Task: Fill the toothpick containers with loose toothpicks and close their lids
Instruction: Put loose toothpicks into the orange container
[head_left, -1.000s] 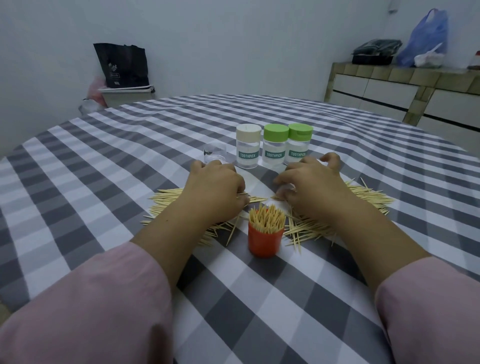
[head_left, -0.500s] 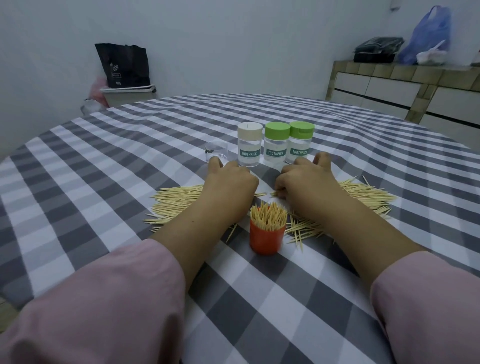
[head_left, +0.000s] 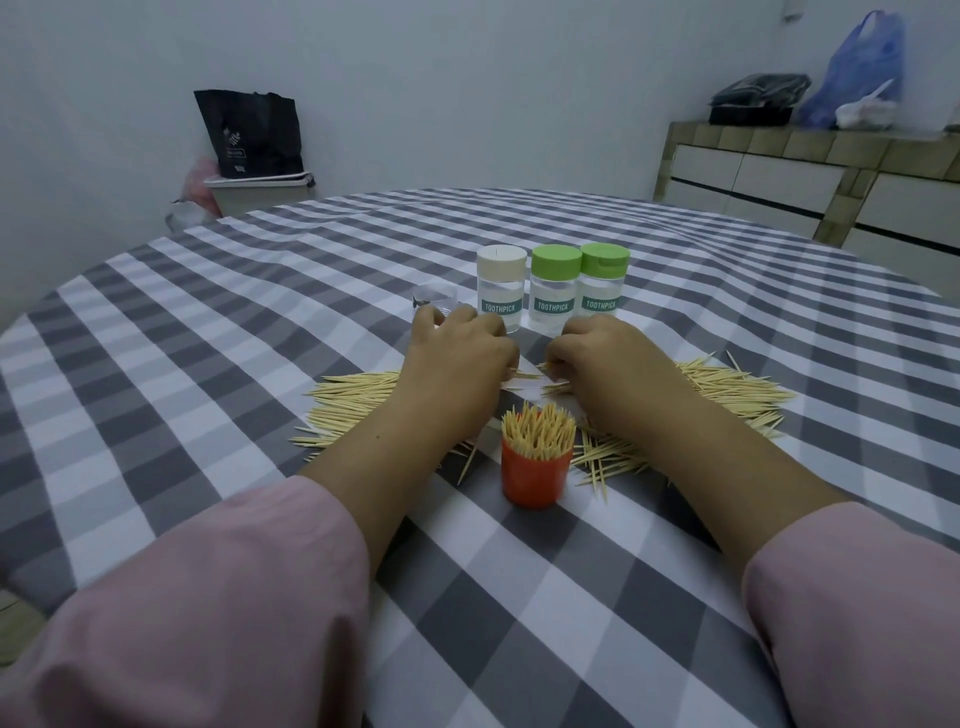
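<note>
nearest in, pink sleeves (head_left: 197, 613) are seen at the bottom edge, forearms run fwd over the checked tablecloth (head_left: 156, 415). next out, the orange container (head_left: 535, 467) is stood upright btwn the two wrists, no lid on, packed w/ toothpicks stood on end, tips fanned above the rim. just beyond it the loose toothpicks (head_left: 727, 389) are spread in a flat band across the cloth, long axes mostly left-right, a few strays angled near the orange container. both hands are laid knuckles-up on the middle of that band: left hand (head_left: 457, 364) w/ fingers curled under, right hand (head_left: 608, 358) the same, fingertips turned inward toward each other. a few picks are seen poking out of the gap btwn them, so a small bunch looks to be pinched or raked together there, but the pads are hidden under the knuckles & the exact pinch can't be told. key relation, as judged: the gathered picks lie crosswise, the orange container's mouth faces up & sits toward the body from the fingers, so the bunch wd need to be turned on end & brought back; both hands abt equally near. farther out, a clear lid or cup (head_left: 435, 299) is seen beside the left fingertips, then three capped toothpick jars (head_left: 553, 296), one cream cap, two green, in a row. beyond, a black bag (head_left: 249, 130) by the wall.
</note>
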